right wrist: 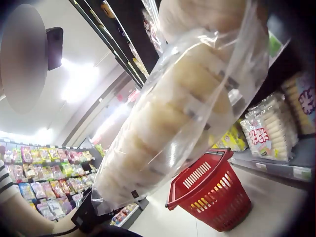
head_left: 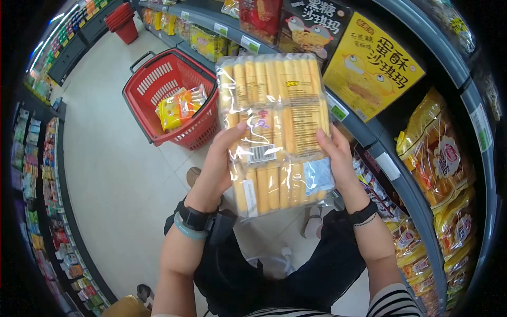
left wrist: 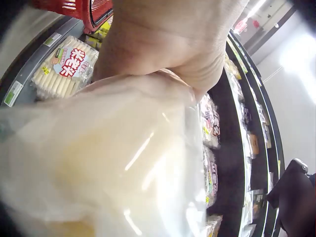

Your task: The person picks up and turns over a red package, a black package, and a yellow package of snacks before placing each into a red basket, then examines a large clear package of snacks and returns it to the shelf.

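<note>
Both hands hold a large clear bag of yellow stick-shaped puffed snacks [head_left: 285,132] in front of the body, its printed back with a barcode facing up. My left hand [head_left: 219,156] grips the left edge, thumb lying on top of the wrapping. On the opposite edge my right hand [head_left: 338,156] grips the bag the same way, thumb over the top and fingers hidden beneath. In the left wrist view the snack bag [left wrist: 123,153] fills the lower left, below the left hand [left wrist: 163,44]. The right wrist view shows the bag [right wrist: 173,108] side-on, under the right hand [right wrist: 202,17].
A red shopping basket [head_left: 171,95] with yellow and orange snack packets [head_left: 182,108] stands on the floor at left. Shelves on the right carry a yellow box [head_left: 372,68] and large snack bags [head_left: 438,148]. Another shelf [head_left: 47,211] runs along the far left across the tiled aisle.
</note>
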A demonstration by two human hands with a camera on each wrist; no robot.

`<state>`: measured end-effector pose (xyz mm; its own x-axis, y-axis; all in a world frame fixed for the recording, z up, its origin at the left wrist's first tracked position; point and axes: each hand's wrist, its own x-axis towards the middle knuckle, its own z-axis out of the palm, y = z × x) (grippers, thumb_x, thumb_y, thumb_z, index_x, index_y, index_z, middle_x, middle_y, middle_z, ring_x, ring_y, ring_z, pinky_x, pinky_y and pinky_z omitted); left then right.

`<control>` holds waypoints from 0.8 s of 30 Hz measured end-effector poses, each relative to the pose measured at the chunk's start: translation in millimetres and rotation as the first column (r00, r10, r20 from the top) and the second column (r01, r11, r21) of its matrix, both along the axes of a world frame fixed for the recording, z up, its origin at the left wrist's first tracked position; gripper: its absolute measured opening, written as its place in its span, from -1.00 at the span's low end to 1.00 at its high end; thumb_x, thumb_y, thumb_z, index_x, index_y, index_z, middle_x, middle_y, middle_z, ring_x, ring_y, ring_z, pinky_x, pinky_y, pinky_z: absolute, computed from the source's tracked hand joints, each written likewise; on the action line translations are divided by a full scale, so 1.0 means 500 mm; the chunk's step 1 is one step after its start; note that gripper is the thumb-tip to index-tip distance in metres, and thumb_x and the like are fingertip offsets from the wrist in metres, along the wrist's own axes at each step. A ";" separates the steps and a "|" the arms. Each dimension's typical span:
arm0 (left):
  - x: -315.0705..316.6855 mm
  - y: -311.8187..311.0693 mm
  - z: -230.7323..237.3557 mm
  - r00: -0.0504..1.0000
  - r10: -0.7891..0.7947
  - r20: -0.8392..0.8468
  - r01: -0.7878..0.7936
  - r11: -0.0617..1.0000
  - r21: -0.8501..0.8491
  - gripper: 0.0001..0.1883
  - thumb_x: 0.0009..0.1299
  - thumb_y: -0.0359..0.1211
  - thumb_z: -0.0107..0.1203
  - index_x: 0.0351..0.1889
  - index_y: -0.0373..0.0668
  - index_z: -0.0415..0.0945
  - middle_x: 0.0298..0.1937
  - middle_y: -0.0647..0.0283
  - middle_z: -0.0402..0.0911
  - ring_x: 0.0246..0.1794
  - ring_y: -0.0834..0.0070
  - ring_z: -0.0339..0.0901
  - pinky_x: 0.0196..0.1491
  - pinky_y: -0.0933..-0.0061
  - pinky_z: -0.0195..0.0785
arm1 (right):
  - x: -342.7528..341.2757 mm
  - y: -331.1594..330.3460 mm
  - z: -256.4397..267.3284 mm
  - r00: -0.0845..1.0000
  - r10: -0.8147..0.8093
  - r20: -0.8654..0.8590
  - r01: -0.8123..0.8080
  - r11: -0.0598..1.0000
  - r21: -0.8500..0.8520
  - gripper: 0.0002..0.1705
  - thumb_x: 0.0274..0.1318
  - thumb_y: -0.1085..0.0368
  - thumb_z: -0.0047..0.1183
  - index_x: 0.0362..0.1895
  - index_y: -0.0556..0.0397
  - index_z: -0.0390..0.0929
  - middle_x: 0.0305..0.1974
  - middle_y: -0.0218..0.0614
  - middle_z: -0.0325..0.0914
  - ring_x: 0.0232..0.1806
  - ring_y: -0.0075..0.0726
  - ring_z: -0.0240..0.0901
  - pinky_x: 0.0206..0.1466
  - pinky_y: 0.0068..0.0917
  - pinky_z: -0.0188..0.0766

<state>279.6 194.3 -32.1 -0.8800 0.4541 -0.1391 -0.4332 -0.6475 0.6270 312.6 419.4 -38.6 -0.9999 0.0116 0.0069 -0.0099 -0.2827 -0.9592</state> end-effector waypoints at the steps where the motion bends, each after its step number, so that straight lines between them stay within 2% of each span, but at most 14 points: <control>1: -0.001 0.004 -0.002 1.000 -0.009 0.025 0.008 0.999 0.040 -0.51 0.43 -0.24 -0.07 0.19 -0.41 0.20 0.09 -0.01 0.46 0.04 0.31 0.51 0.08 0.31 0.44 | -0.002 0.004 -0.002 0.999 0.001 0.034 -0.002 1.000 0.015 -0.54 0.26 0.21 -0.03 0.14 0.25 0.31 -0.01 -0.29 0.47 -0.05 -0.55 0.40 0.04 -0.59 0.31; 4: 0.000 0.016 -0.002 0.999 -0.023 0.048 0.019 0.997 0.078 -0.52 0.44 -0.22 -0.09 0.18 -0.38 0.22 0.10 0.00 0.45 0.05 0.29 0.50 0.09 0.28 0.42 | -0.009 0.018 -0.004 0.995 -0.005 0.097 -0.002 0.998 0.068 -0.49 0.26 0.15 -0.04 0.16 0.24 0.31 -0.01 -0.29 0.48 -0.04 -0.53 0.41 0.04 -0.58 0.32; 6: 0.000 0.027 -0.008 0.998 0.002 0.066 -0.010 0.992 0.126 -0.51 0.44 -0.19 -0.10 0.18 -0.36 0.22 0.10 0.01 0.45 0.06 0.28 0.49 0.10 0.25 0.40 | -0.009 0.024 0.008 0.978 0.042 0.207 -0.041 0.999 -0.006 -0.49 0.26 0.13 -0.05 0.15 0.23 0.32 -0.02 -0.27 0.48 -0.04 -0.51 0.43 0.03 -0.57 0.33; 8: -0.005 0.028 -0.011 0.995 -0.007 0.098 -0.003 0.995 0.099 -0.48 0.44 -0.15 -0.14 0.21 -0.35 0.19 0.14 -0.01 0.42 0.09 0.23 0.47 0.14 0.20 0.36 | -0.015 0.047 0.007 0.971 0.087 0.224 -0.076 0.996 -0.054 -0.48 0.26 0.11 -0.05 0.15 0.23 0.32 -0.02 -0.27 0.48 -0.05 -0.51 0.44 0.02 -0.58 0.34; 10: -0.006 0.031 -0.001 0.995 0.064 0.081 -0.076 0.986 0.151 -0.44 0.43 -0.12 -0.14 0.25 -0.32 0.17 0.15 -0.03 0.42 0.07 0.18 0.48 0.15 0.16 0.37 | -0.016 0.055 0.013 0.962 0.143 0.234 -0.123 0.988 -0.097 -0.47 0.25 0.10 -0.05 0.15 0.22 0.32 -0.02 -0.26 0.48 -0.05 -0.51 0.44 0.01 -0.59 0.35; 12: -0.009 0.031 -0.003 0.994 0.075 0.076 -0.087 0.980 0.177 -0.45 0.43 -0.12 -0.16 0.25 -0.33 0.16 0.17 -0.03 0.40 0.09 0.16 0.47 0.17 0.15 0.35 | -0.011 0.049 0.024 0.963 0.155 0.221 -0.159 0.987 -0.002 -0.45 0.22 0.09 0.00 0.15 0.22 0.32 -0.03 -0.28 0.48 -0.06 -0.52 0.45 -0.04 -0.61 0.38; 15: -0.015 0.027 -0.014 0.975 0.209 0.077 -0.219 0.960 0.174 -0.46 0.44 -0.13 -0.19 0.25 -0.32 0.16 0.18 -0.04 0.39 0.13 0.17 0.43 0.21 0.14 0.30 | -0.007 0.033 0.024 0.970 0.103 0.221 -0.124 0.989 0.086 -0.44 0.20 0.10 0.03 0.15 0.23 0.31 -0.04 -0.30 0.48 -0.08 -0.54 0.46 -0.07 -0.61 0.40; 19: -0.019 0.017 -0.017 0.961 0.247 0.121 -0.268 0.941 0.206 -0.47 0.47 -0.14 -0.23 0.28 -0.31 0.12 0.23 -0.02 0.33 0.20 0.16 0.36 0.27 0.15 0.21 | -0.007 0.049 0.023 0.962 0.148 0.231 -0.188 0.968 0.164 -0.42 0.18 0.10 0.05 0.17 0.22 0.30 -0.05 -0.30 0.48 -0.07 -0.55 0.44 -0.07 -0.61 0.39; 21: -0.023 0.009 -0.008 0.981 0.158 0.116 -0.180 0.961 0.211 -0.47 0.47 -0.15 -0.23 0.27 -0.33 0.12 0.22 -0.04 0.34 0.18 0.16 0.38 0.25 0.14 0.22 | -0.004 0.054 0.027 0.942 0.184 0.280 -0.222 0.968 0.113 -0.41 0.19 0.08 0.04 0.17 0.21 0.31 -0.05 -0.32 0.48 -0.05 -0.57 0.42 -0.06 -0.64 0.37; 22: -0.025 0.006 -0.007 0.976 0.182 0.123 -0.206 0.951 0.229 -0.47 0.47 -0.15 -0.23 0.27 -0.33 0.12 0.22 -0.04 0.34 0.18 0.16 0.38 0.25 0.14 0.22 | -0.003 0.055 0.026 0.936 0.203 0.286 -0.248 0.960 0.131 -0.41 0.19 0.08 0.04 0.17 0.21 0.31 -0.05 -0.32 0.48 -0.05 -0.57 0.42 -0.06 -0.64 0.37; 24: -0.032 -0.003 -0.006 0.983 0.124 0.134 -0.147 0.974 0.175 -0.47 0.47 -0.15 -0.22 0.26 -0.34 0.13 0.21 -0.05 0.35 0.16 0.15 0.40 0.24 0.14 0.25 | -0.005 0.052 0.018 0.955 0.142 0.259 -0.178 0.977 0.121 -0.42 0.20 0.07 0.02 0.17 0.20 0.32 -0.06 -0.33 0.48 -0.03 -0.58 0.41 -0.05 -0.63 0.37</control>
<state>263.7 192.6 -35.3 -0.9167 0.3595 -0.1743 -0.3991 -0.8044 0.4400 309.9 445.6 -29.8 -0.9590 -0.1321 -0.2507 0.2668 -0.1226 -0.9559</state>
